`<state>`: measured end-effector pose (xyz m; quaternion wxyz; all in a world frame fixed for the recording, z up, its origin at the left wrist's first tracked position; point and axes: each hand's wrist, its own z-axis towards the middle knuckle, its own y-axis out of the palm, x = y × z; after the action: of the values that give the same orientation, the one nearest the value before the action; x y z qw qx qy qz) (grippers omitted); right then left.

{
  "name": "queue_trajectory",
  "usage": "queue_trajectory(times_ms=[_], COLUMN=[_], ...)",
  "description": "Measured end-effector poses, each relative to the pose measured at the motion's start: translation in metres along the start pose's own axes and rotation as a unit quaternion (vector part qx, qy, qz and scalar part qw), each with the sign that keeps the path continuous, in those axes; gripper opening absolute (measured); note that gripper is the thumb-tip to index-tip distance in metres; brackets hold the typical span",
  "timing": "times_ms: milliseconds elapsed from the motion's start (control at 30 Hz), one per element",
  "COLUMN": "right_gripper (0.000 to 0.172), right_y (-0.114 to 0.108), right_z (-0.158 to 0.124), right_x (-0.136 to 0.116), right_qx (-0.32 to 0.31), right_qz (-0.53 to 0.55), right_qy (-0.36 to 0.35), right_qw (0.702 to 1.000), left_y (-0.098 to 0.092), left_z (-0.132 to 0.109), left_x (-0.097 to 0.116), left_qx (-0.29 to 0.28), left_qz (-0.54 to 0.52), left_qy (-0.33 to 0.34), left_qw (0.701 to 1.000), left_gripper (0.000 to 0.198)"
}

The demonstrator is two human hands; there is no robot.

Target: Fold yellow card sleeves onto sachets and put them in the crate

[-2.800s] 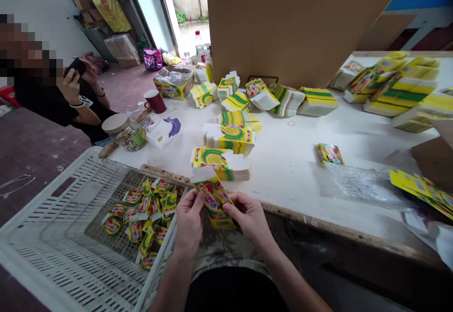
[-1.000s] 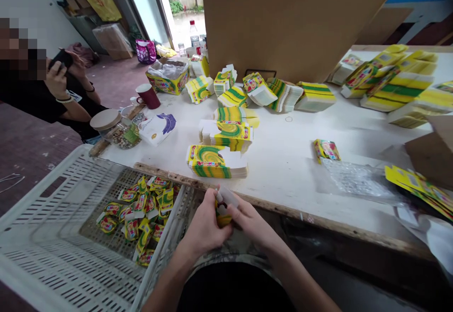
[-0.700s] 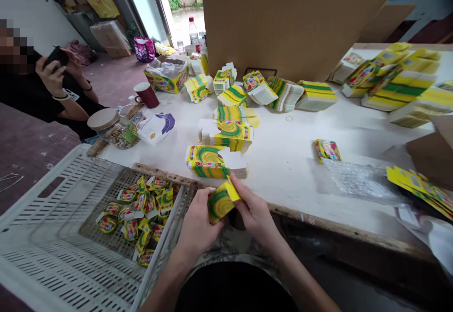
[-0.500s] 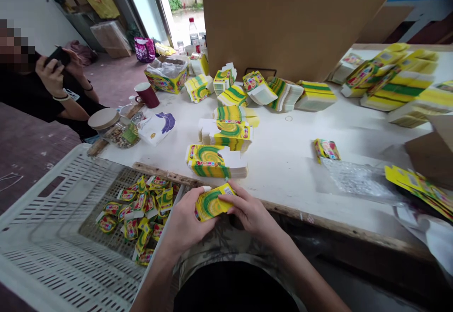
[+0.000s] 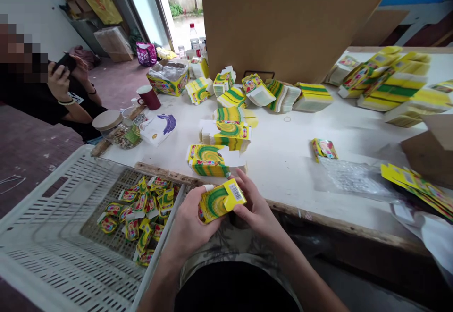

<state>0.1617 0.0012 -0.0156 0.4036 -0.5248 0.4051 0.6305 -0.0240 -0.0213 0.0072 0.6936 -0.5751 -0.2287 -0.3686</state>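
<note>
A small yellow-and-green printed carton (image 5: 217,203) is tilted in front of my body at the table's front edge, its barcode end up and to the right. My left hand (image 5: 189,217) wraps round its left side, with a white covering on one fingertip. My right hand (image 5: 258,210) grips the barcode end, the thumb at the near corner and the fingers behind. Just beyond lies a stack of flattened cartons (image 5: 208,160) on the white table (image 5: 283,175), with a second stack (image 5: 230,135) behind it.
At my left, a white plastic crate (image 5: 71,260) contains several small cartons (image 5: 141,203). A glass jar (image 5: 122,135), a maroon mug (image 5: 150,98) and more carton stacks (image 5: 313,97) line the table. Plastic wrap (image 5: 347,175) lies right. Another person (image 5: 67,85) holds a dark device.
The carton has turned so its barcode end shows more fully. My right hand has shifted from its upper face to round the right end; my left hand keeps its hold.
</note>
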Motion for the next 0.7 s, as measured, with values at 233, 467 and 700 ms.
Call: queue_trajectory(times_ms=[233, 467, 700], right_gripper=[0.054, 0.049, 0.053], right_y=[0.013, 0.009, 0.005], right_z=[0.002, 0.012, 0.016], right_x=[-0.003, -0.011, -0.013], right_qx=[0.077, 0.082, 0.022], right_qz=[0.001, -0.074, -0.078], right_qy=[0.043, 0.066, 0.019], right_qw=[0.996, 0.992, 0.997], left_y=[0.004, 0.008, 0.011], left_z=[0.003, 0.0, -0.001], left_x=[0.0, 0.002, -0.003], left_qx=[0.049, 0.049, 0.046], left_qz=[0.031, 0.027, -0.069], left_qy=[0.05, 0.07, -0.007], left_qw=[0.997, 0.996, 0.997], left_gripper=[0.054, 0.054, 0.061])
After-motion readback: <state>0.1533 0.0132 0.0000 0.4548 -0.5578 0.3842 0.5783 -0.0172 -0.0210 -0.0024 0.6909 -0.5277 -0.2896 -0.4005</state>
